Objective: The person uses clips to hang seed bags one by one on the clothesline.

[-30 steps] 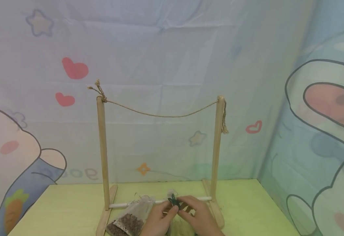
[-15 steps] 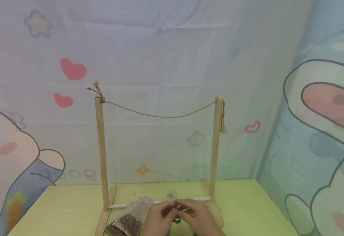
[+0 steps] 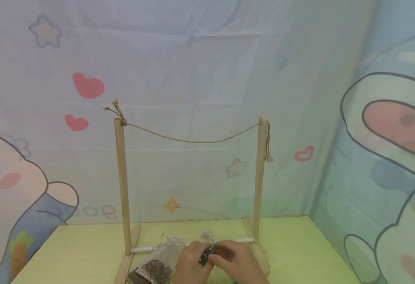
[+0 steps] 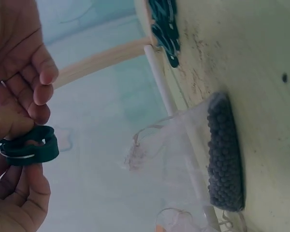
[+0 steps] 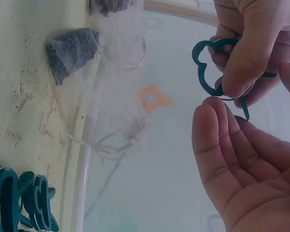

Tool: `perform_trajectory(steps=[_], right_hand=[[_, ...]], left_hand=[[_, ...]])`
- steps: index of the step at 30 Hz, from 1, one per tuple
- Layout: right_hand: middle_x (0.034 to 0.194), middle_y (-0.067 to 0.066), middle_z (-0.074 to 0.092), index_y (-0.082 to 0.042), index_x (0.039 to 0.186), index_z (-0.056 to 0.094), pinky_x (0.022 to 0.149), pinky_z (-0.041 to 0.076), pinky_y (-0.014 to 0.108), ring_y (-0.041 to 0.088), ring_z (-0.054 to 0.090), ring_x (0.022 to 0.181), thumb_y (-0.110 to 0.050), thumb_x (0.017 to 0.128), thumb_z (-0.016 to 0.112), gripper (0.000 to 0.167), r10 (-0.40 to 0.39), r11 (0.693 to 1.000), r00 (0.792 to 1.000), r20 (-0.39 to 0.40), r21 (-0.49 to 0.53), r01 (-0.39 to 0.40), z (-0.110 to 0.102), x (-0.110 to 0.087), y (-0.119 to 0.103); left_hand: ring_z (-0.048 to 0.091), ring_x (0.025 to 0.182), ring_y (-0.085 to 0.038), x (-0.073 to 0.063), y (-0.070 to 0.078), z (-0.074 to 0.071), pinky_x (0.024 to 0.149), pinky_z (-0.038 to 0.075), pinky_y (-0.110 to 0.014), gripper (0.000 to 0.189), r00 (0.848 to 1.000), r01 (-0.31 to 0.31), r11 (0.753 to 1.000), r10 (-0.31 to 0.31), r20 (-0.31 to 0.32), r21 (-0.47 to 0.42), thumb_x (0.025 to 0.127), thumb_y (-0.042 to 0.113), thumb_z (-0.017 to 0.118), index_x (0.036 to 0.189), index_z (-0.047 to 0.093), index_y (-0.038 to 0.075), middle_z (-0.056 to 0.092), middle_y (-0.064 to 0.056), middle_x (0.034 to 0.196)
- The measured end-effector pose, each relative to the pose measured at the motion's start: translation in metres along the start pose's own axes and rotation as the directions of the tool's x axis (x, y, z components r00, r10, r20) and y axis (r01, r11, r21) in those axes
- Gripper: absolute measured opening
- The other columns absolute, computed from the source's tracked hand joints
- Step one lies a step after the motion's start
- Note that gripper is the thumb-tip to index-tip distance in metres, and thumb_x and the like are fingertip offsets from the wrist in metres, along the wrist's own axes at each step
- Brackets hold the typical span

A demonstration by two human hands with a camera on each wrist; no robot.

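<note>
My left hand (image 3: 192, 263) pinches a green plastic plant clip (image 4: 31, 147) between thumb and fingers. The clip has a scalloped loop, a thin wire spring and small lever ends; in the right wrist view its loop points away from the palm. My right hand (image 5: 246, 169) is close beside it, palm turned up and fingers fairly straight, with fingertips right at the clip's levers. In the head view, both hands meet low in front of the wooden frame, partly covering the clip.
Sheer drawstring bags (image 3: 155, 270) of dark pellets lie to the left. Several more green clips (image 5: 24, 198) rest on the pale table (image 3: 292, 244). A wooden frame with two posts (image 3: 122, 185), a white crossbar (image 3: 141, 249) and a sagging twine (image 3: 193, 141) stands behind the hands.
The clip, upright above the fingertips a second ago, has been turned and now sits lower between the hands. The hands stay in nearly the same place; the head view shifts slightly.
</note>
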State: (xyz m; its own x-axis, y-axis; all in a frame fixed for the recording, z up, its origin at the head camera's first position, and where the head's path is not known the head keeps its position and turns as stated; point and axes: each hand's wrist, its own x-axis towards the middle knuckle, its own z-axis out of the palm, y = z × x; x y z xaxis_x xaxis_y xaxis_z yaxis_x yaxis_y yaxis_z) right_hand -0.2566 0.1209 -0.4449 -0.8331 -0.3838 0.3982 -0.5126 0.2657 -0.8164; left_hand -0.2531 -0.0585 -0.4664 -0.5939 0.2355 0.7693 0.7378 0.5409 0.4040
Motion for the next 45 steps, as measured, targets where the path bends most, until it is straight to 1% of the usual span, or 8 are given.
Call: perform_trajectory(steps=[8, 11, 13, 17, 20, 28, 35, 45], right_hand=[[0.098, 0.010, 0.077, -0.004, 0.112, 0.077, 0.071, 0.059, 0.025, 0.011, 0.072, 0.080, -0.028, 0.098, 0.074, 0.028, 0.066, 0.998, 0.997, -0.030, -0.009, -0.067, 0.002, 0.001, -0.002], [0.096, 0.009, 0.078, -0.003, 0.110, 0.077, 0.070, 0.059, 0.024, 0.010, 0.073, 0.079, -0.028, 0.098, 0.074, 0.027, 0.042, 0.998, 0.998, -0.045, -0.038, -0.044, -0.001, 0.001, 0.002], [0.094, 0.007, 0.078, -0.005, 0.106, 0.077, 0.069, 0.059, 0.023, 0.009, 0.073, 0.078, -0.028, 0.097, 0.075, 0.024, 0.028, 0.996, 0.997, -0.072, -0.079, -0.034, -0.004, 0.001, 0.006], [0.087, 0.002, 0.076, -0.011, 0.095, 0.076, 0.064, 0.058, 0.022, 0.007, 0.071, 0.073, -0.025, 0.096, 0.076, 0.015, 0.016, 0.980, 0.991, -0.136, -0.197, -0.043, -0.014, 0.001, 0.010], [0.083, -0.001, 0.075, -0.012, 0.093, 0.076, 0.062, 0.057, 0.021, 0.006, 0.070, 0.069, -0.024, 0.095, 0.077, 0.012, 0.010, 0.959, 0.986, -0.168, -0.278, -0.057, -0.022, 0.001, 0.011], [0.078, -0.004, 0.073, -0.012, 0.089, 0.076, 0.060, 0.055, 0.021, 0.006, 0.066, 0.066, -0.018, 0.095, 0.076, 0.009, -0.025, 0.935, 0.978, -0.209, -0.351, -0.052, -0.031, 0.000, 0.017], [0.070, -0.011, 0.066, -0.012, 0.085, 0.077, 0.054, 0.049, 0.020, -0.003, 0.052, 0.059, -0.012, 0.096, 0.074, 0.011, -0.140, 0.926, 0.965, -0.220, -0.375, 0.049, -0.031, 0.001, 0.025], [0.057, -0.014, 0.055, -0.013, 0.080, 0.079, 0.048, 0.042, 0.018, -0.008, 0.041, 0.050, -0.009, 0.096, 0.072, 0.018, -0.228, 0.907, 0.954, -0.194, -0.398, 0.135, -0.031, -0.002, 0.034]], left_hand=[[0.051, 0.065, -0.004, -0.004, 0.000, 0.013, 0.057, 0.040, -0.009, 0.031, 0.980, -0.156, 0.966, 0.178, -0.093, 0.206, 0.070, -0.005, 0.090, 0.096, 0.074, 0.002, 0.058, 0.000, 0.081], [0.052, 0.067, -0.006, -0.004, 0.004, 0.011, 0.058, 0.043, -0.013, 0.032, 0.993, -0.107, 0.981, 0.115, -0.041, 0.159, 0.072, -0.004, 0.089, 0.100, 0.073, 0.002, 0.060, -0.001, 0.084], [0.055, 0.074, -0.009, -0.003, 0.005, 0.007, 0.062, 0.048, -0.019, 0.036, 0.998, 0.008, 0.995, -0.014, 0.059, 0.097, 0.077, -0.001, 0.087, 0.109, 0.072, 0.001, 0.062, -0.004, 0.094], [0.060, 0.087, -0.022, 0.001, 0.000, -0.002, 0.067, 0.052, -0.031, 0.043, 0.921, 0.313, 0.949, -0.310, 0.234, 0.029, 0.087, 0.003, 0.078, 0.128, 0.066, -0.001, 0.063, -0.012, 0.113], [0.060, 0.082, -0.023, 0.005, -0.010, -0.004, 0.062, 0.050, -0.031, 0.043, 0.867, 0.443, 0.896, -0.434, 0.244, 0.020, 0.090, 0.003, 0.074, 0.130, 0.064, -0.006, 0.063, -0.017, 0.113], [0.055, 0.064, -0.015, 0.017, -0.039, 0.006, 0.056, 0.049, -0.034, 0.051, 0.779, 0.579, 0.815, -0.552, 0.297, -0.004, 0.094, 0.008, 0.070, 0.138, 0.055, -0.012, 0.059, -0.033, 0.126], [0.054, 0.059, -0.015, 0.020, -0.053, 0.017, 0.059, 0.051, -0.039, 0.058, 0.779, 0.575, 0.817, -0.534, 0.327, -0.035, 0.094, 0.011, 0.069, 0.144, 0.050, -0.012, 0.061, -0.032, 0.131], [0.059, 0.063, -0.015, 0.016, -0.053, 0.021, 0.052, 0.049, -0.032, 0.050, 0.789, 0.592, 0.798, -0.543, 0.287, -0.116, 0.094, 0.014, 0.073, 0.136, 0.059, -0.009, 0.069, -0.012, 0.098]])
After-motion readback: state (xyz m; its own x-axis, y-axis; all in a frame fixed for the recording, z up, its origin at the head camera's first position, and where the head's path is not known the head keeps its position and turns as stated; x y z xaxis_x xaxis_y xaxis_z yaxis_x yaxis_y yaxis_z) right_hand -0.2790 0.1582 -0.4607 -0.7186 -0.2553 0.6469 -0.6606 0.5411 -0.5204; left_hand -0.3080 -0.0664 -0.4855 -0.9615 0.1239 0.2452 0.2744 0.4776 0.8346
